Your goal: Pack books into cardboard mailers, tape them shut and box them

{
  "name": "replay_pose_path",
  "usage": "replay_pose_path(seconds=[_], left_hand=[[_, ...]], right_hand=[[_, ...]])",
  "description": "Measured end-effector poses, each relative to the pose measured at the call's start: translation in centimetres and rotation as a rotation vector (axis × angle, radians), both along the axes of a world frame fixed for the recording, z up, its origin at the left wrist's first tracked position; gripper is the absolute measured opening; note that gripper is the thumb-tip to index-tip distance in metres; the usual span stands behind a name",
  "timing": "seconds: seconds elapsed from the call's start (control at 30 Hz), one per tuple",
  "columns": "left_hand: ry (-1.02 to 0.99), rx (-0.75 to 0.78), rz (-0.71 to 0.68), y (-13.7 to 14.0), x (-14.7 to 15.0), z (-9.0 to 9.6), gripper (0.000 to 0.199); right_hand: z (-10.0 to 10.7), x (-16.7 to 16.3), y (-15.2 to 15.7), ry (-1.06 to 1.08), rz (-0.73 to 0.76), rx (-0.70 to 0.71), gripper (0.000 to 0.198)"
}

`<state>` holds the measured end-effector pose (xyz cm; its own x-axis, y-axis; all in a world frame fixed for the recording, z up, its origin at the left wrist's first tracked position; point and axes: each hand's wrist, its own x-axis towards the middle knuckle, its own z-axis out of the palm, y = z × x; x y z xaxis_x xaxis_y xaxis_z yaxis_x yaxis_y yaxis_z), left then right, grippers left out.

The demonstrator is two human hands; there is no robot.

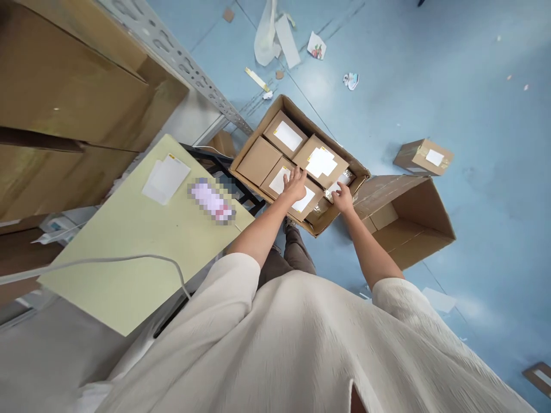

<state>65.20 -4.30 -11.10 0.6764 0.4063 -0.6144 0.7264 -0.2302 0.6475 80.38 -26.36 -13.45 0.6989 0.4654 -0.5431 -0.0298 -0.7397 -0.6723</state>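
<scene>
Boxes lie beneath the hands: left hand spread on one, right hand half-curled by another, grip unclear.

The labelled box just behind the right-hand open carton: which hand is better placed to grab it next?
Probably the right hand: it is nearer the labelled box, on that side, while the left hand lies farther away on another box.

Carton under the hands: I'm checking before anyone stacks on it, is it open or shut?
Open: the carton has no flaps closed across its top, and smaller cardboard boxes show inside.
</scene>
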Motion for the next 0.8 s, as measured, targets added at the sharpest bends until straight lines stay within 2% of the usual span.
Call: replay_pose_path(seconds=[0.13, 0.23, 0.33, 0.43, 0.53, 0.63, 0.8], left_hand=[[-0.053, 0.101, -0.028, 0.8, -2.0, 5.5, 0.085], [-0.096, 0.2, -0.017, 1.4, -4.6, 10.3, 0.081], [-0.14, 0.257, 0.07, 1.6, -8.5, 14.7, 0.079], [-0.161, 0.309, 0.176, 1.4, -13.8, 18.1, 0.077], [-0.155, 0.367, 0.292, 0.8, -20.1, 20.1, 0.076], [-0.123, 0.407, 0.422, -0.5, -27.2, 21.2, 0.076], [-0.059, 0.446, 0.611, -4.7, -40.0, 22.3, 0.076]], right_hand=[[3.4, -1.3, 0.8, -0.029, 0.017, 0.014, 0.071], [6.3, -2.7, 3.3, -0.034, 0.063, 0.043, 0.065], [9.2, -5.1, 7.0, -0.036, 0.161, 0.123, 0.059], [12.1, -8.9, 11.0, -0.06, 0.274, 0.219, 0.054], [14.8, -13.7, 14.3, -0.074, 0.399, 0.307, 0.051], [17.0, -19.3, 16.6, -0.067, 0.534, 0.381, 0.05], [19.7, -30.1, 17.5, -0.037, 0.811, 0.421, 0.054]])
